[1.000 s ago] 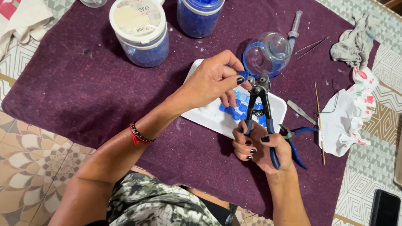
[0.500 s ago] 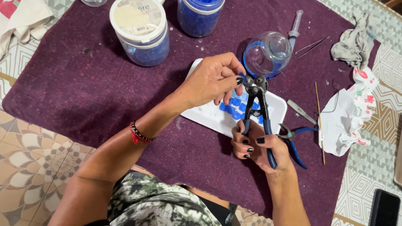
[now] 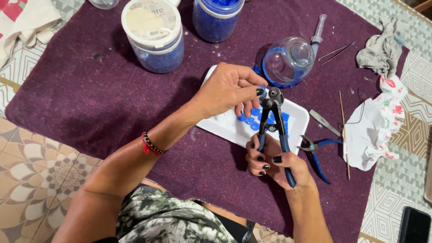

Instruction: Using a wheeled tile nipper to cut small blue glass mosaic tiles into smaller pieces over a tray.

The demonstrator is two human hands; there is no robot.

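Head view, low centre: the right hand is clamped around the blue handles of the nippers, whose head points up the frame. Just above, the left hand pinches a small blue tile piece at the nipper head. Beneath lies a white tray with blue chips. Farther up the frame, a glass jar lies on its side on the purple cloth.
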